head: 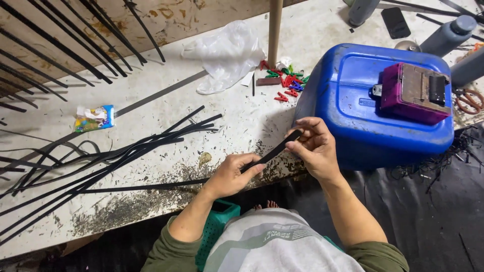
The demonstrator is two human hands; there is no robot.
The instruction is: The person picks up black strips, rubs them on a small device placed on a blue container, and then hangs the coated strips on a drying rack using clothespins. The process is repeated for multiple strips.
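A long flat black strip [275,149] runs from the left of the white worktop up to my hands at the table's near edge. My left hand [229,174] pinches the strip lower down, thumb on top. My right hand [315,146] grips the strip's upper end between thumb and fingertips, just in front of a blue plastic jerrycan [353,116]. A bundle of several similar black strips [111,158] lies fanned out on the worktop to the left.
A magenta box-shaped tool [416,93] sits on the jerrycan. Coloured clips [287,83], a crumpled plastic bag [227,53] and a wooden post [275,30] stand further back. Grey bottles [448,32], a dark phone [396,22] and scissors [469,100] lie right. A small colourful packet [94,118] lies left. A teal basket [214,229] is under the table.
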